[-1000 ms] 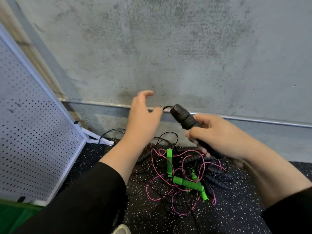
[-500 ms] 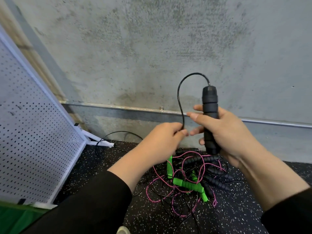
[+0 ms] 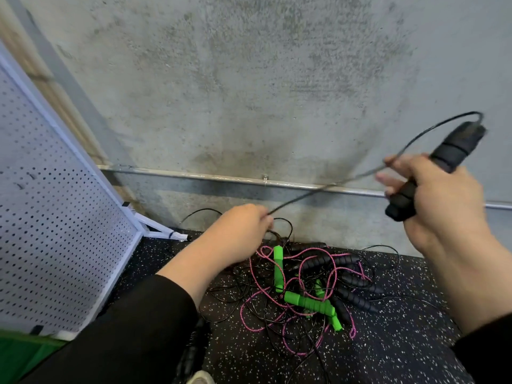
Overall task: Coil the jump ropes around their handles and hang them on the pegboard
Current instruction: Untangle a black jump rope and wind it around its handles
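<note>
My right hand grips a black foam jump-rope handle, tilted up to the right at the right of the view. Its thin black cord loops from the handle's top and runs down-left in a stretched line to my left hand, which pinches it low at centre. Below both hands a tangled pile of jump ropes lies on the floor: green handles, a pink cord, black handles and black cords. The white pegboard leans at the left.
A grey concrete wall with a metal conduit along its base stands behind the pile. The floor is black speckled rubber. Another black handle and a shoe tip show at the bottom edge.
My right hand swung the black handle out to the right and tilted it. The cord, a short loop before, is now drawn into a long line between my hands; my left hand moved lower.
</note>
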`<action>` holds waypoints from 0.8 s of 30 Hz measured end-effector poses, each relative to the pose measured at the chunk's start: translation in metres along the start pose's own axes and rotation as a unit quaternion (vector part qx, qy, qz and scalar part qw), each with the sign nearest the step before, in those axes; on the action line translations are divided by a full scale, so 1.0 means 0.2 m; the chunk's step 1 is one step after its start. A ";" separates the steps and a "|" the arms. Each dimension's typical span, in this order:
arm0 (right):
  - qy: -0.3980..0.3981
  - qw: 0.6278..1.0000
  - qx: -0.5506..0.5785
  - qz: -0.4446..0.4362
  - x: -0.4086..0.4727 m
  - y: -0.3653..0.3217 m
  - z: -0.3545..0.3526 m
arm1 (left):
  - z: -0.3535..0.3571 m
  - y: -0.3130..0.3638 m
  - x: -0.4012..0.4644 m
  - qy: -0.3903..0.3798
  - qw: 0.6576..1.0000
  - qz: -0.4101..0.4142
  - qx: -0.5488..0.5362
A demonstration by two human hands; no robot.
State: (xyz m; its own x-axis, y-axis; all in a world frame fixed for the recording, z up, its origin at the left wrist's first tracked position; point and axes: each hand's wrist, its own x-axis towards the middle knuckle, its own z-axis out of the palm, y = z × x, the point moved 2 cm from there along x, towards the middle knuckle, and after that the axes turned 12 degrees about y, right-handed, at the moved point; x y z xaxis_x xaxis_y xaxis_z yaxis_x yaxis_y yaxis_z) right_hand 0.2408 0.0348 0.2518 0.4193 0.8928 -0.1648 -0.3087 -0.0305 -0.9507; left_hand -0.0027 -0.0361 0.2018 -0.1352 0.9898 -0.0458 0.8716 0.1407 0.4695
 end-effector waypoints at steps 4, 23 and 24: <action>-0.143 0.976 -0.121 0.113 -0.14 0.11 0.07 | -0.02 0.06 0.01 0.143 0.983 0.018 -0.115; -0.044 0.997 -0.003 0.060 -0.04 0.04 0.02 | -0.12 -0.05 0.01 0.051 0.997 -0.003 -0.066; -0.074 0.993 -0.025 0.087 -0.07 0.06 0.04 | -0.13 -0.05 0.00 0.081 0.991 -0.003 -0.105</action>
State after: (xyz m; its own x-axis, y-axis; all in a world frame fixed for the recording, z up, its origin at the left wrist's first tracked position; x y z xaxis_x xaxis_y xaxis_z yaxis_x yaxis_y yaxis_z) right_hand 0.2253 0.0255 0.2441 0.2311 0.9283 -0.2911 -0.3207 -0.2098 -0.9237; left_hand -0.0237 -0.0375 0.2210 -0.2297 0.9695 0.0855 0.7553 0.1221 0.6439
